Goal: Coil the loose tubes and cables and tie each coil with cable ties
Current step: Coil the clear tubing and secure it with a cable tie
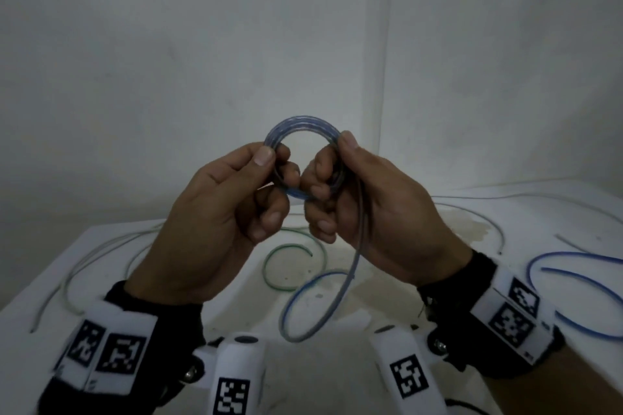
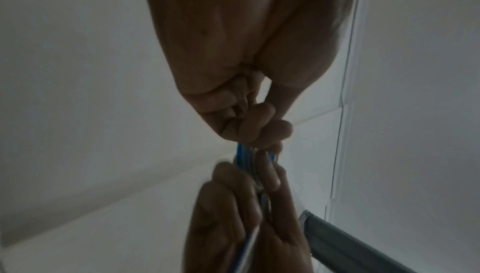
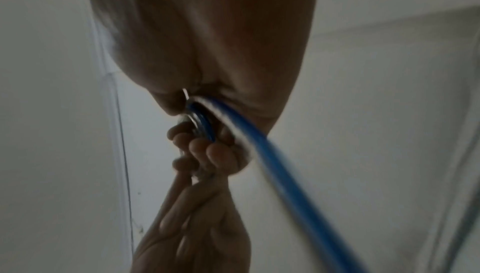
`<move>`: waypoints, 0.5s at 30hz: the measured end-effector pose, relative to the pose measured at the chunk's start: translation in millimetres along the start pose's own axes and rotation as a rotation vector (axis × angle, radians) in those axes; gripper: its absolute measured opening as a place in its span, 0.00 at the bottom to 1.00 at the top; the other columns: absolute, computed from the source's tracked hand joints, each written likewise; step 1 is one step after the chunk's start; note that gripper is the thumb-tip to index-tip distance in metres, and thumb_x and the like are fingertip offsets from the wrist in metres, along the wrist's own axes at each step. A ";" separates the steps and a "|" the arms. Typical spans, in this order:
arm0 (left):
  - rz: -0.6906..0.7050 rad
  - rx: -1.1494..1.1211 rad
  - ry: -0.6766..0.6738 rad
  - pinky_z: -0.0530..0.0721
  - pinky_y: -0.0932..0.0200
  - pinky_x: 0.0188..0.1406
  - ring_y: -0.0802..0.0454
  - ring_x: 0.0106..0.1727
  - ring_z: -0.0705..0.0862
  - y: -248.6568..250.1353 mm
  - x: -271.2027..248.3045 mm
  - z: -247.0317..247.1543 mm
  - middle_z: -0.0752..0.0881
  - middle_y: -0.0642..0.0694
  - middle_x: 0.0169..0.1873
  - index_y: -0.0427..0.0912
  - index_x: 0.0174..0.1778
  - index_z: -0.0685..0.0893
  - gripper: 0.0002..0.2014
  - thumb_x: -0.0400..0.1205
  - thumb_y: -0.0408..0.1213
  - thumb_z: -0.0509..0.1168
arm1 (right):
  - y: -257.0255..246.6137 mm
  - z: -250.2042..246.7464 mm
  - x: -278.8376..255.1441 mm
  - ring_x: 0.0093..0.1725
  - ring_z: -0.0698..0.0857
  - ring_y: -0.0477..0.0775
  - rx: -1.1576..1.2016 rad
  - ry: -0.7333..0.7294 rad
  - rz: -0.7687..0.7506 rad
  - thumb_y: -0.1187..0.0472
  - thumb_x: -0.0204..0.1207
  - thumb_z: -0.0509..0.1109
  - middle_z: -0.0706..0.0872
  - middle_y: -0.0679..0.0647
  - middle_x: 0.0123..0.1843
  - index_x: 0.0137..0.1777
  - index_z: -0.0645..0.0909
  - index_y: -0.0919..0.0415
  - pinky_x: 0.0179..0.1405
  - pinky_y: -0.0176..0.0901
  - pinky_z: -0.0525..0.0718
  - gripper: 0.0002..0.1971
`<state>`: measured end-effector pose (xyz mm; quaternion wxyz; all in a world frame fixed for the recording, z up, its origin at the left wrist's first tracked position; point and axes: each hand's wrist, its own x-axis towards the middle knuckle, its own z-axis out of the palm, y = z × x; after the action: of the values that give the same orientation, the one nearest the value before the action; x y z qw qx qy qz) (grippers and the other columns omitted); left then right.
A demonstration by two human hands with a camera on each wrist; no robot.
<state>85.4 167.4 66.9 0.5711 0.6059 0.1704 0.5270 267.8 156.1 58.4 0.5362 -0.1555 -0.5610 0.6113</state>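
Above the table, small blue tube coil, both hands' fingers curled round it; tail hanging.

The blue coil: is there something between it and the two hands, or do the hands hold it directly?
Nothing visible stands between them. The left hand pinches the left side of the blue coil directly, and the right hand grips its right side. The loose tail hangs free below the right hand, down to the table.

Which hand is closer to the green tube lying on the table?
Left, by a small margin. The left hand grips the blue coil above and just left of the green tube; the right hand grips it up and to the right.
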 end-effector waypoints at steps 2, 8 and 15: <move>-0.019 0.116 -0.010 0.63 0.66 0.17 0.55 0.19 0.70 2.3 -0.4 -1.7 0.84 0.41 0.37 0.40 0.46 0.85 0.11 0.83 0.42 0.61 | -6.3 -7.5 -1.7 0.28 0.72 0.55 -0.125 0.009 0.031 0.49 0.89 0.56 0.77 0.56 0.36 0.43 0.79 0.60 0.29 0.47 0.69 0.20; 0.014 0.037 0.077 0.64 0.67 0.17 0.56 0.21 0.70 2.4 -0.2 3.2 0.82 0.45 0.36 0.39 0.49 0.81 0.10 0.86 0.41 0.58 | 3.3 2.0 0.8 0.28 0.75 0.56 0.010 0.014 -0.023 0.49 0.88 0.56 0.79 0.56 0.39 0.47 0.79 0.61 0.29 0.46 0.73 0.18; 0.022 0.068 0.088 0.64 0.68 0.16 0.57 0.20 0.70 6.1 -0.9 6.4 0.82 0.46 0.34 0.39 0.46 0.81 0.11 0.84 0.42 0.58 | -0.9 -1.6 -0.4 0.28 0.76 0.56 -0.006 0.007 -0.026 0.49 0.88 0.56 0.81 0.57 0.41 0.50 0.79 0.61 0.29 0.47 0.72 0.16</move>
<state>88.0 161.6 73.1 0.5362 0.6030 0.2067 0.5533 269.6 156.5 58.4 0.5455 -0.1522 -0.5629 0.6020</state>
